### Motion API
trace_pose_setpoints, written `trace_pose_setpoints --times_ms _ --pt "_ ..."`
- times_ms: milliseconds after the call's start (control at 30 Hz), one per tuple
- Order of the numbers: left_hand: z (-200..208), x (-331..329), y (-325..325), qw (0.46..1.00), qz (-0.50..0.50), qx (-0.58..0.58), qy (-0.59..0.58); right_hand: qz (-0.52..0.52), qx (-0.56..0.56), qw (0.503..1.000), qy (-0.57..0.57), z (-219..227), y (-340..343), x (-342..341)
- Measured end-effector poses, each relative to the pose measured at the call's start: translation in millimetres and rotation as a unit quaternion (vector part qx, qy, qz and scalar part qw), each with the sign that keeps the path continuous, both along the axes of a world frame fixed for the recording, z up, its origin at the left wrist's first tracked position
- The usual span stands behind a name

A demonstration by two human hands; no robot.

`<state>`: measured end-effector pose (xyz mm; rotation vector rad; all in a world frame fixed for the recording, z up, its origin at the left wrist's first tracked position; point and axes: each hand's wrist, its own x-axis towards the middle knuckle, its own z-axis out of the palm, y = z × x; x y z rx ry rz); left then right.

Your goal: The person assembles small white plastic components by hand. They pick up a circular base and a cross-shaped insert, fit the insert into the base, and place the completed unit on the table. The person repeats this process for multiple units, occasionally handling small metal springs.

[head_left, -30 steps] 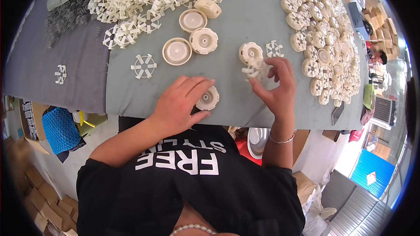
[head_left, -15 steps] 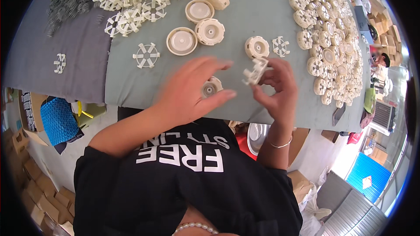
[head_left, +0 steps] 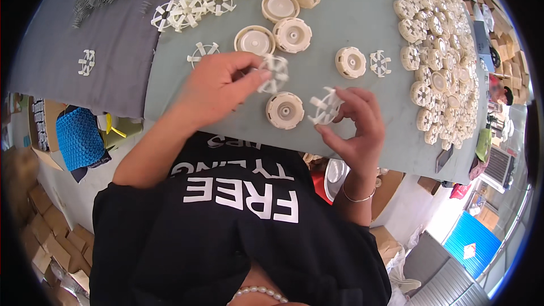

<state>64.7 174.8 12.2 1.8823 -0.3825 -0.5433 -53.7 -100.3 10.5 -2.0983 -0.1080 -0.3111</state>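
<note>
My left hand (head_left: pixel 214 86) looked empty a moment ago; now its finger and thumb pinch a white ring (head_left: pixel 275 72), so each hand has one. My right hand (head_left: pixel 361 127) is half open, fingers curled, gripping the other ring (head_left: pixel 326 106) tipped up. Both forearms come over the tabletop's (head_left: pixel 334 28) near edge. Between them, a cap (head_left: pixel 284 111) lies uncovered near that edge.

Bright, diffuse light, floor (head_left: pixel 425 207) glare beyond the near right corner of the table (head_left: pixel 357 11), edges bowed, dark rim, left hand (head_left: pixel 211 88) blurred.
</note>
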Motion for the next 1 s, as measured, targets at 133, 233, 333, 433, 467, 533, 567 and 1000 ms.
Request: trace_pose_setpoints --times_ms 133,233,333,433,467,533,567,1000 --pt "-16 4 21 0.933 0.11 0.137 -0.315 0.045 -0.063 0.996 0.044 5 19 -2" --pt "-4 -12 22 0.952 0.136 0.127 -0.245 0.067 -0.085 0.994 0.034 5 27 0" --pt "-9 -43 7 0.97 0.041 0.055 -0.233 0.032 -0.086 0.996 0.01 11 19 7" --pt "-28 -53 -13 0.975 -0.034 -0.011 -0.221 -0.014 -0.102 0.995 0.008 16 9 10" --pt "-33 -52 -16 0.977 -0.051 -0.031 -0.203 -0.01 -0.113 0.993 0.011 16 8 10" --pt "-43 -49 -18 0.976 -0.077 -0.033 -0.202 -0.003 -0.132 0.991 0.015 16 7 10" --pt "-45 -49 -18 0.975 -0.09 -0.032 -0.202 0.009 -0.128 0.991 0.026 17 6 9" --pt "-29 -49 -7 0.995 -0.061 -0.078 -0.031 0.181 -0.125 0.97 0.1 24 23 31"
